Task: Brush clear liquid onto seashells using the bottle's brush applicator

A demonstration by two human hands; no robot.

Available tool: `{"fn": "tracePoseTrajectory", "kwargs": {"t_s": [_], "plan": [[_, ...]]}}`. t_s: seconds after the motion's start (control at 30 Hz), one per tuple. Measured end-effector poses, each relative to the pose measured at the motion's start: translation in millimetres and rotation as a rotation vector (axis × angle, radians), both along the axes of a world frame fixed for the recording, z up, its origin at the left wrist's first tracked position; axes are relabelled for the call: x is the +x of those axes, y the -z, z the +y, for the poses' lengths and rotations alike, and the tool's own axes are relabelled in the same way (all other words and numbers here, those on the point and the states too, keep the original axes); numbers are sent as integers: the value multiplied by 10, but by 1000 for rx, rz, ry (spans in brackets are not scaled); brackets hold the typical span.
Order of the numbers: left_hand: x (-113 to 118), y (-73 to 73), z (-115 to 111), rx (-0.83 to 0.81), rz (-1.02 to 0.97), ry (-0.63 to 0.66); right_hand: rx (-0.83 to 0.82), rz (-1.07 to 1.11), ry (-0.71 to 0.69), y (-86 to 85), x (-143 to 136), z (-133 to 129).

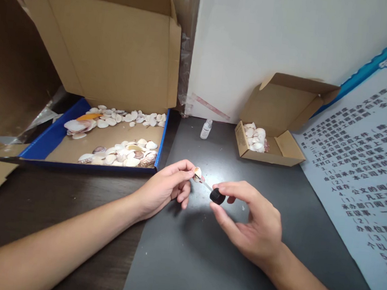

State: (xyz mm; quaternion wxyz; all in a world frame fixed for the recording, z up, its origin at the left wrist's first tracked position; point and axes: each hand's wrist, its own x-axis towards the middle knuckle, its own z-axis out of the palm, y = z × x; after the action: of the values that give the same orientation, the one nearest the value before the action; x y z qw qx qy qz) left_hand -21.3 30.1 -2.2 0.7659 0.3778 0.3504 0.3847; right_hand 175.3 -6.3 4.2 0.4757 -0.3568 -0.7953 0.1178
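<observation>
Between the thumb and fingers of my left hand (172, 184) is a small whitish seashell (197, 174) with an orange-brown patch. My right hand (251, 219) pinches a black bottle cap (217, 196) that has a thin applicator stem (206, 184). The stem's tip reaches the shell; whether it touches or sits just in front, I cannot tell. Farther back on the grey mat stands a small clear glass bottle (206, 129) with a label and no cap on it.
At left, an open blue-edged cardboard box (76, 149) holds many shells in two groups. A smaller open cardboard box (274, 159) with white shells (256, 137) stands at back right. A white panel (258, 37) rises behind, and a printed sheet (358, 170) lines the right side.
</observation>
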Motion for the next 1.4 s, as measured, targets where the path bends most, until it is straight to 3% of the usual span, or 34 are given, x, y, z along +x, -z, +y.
{"fn": "tracePoseTrajectory", "kwargs": {"t_s": [0.13, 0.53, 0.7, 0.83, 0.97, 1.1, 1.2, 1.4], "plan": [[-4, 2, 2, 1, -2, 4, 11, -47, 127, -6, -2, -3], [4, -3, 10, -2, -7, -2, 53, -22, 35, -9, -8, 36], [2, -9, 2, 3, 0, 5, 47, -46, 115, -15, -5, 45], [-3, -11, -3, -1, -7, 5, 61, -35, 56, -12, 0, 51], [0, -15, 0, -5, -1, 1, 52, -53, 144, -12, 7, 54], [3, -19, 0, -3, -4, -4, 66, -45, 65, -19, 6, 50], [3, -21, -2, -2, 0, -3, 55, -61, 121, -22, 2, 51], [3, -18, -3, -2, -2, -1, 58, -61, 86, -23, 5, 56]]}}
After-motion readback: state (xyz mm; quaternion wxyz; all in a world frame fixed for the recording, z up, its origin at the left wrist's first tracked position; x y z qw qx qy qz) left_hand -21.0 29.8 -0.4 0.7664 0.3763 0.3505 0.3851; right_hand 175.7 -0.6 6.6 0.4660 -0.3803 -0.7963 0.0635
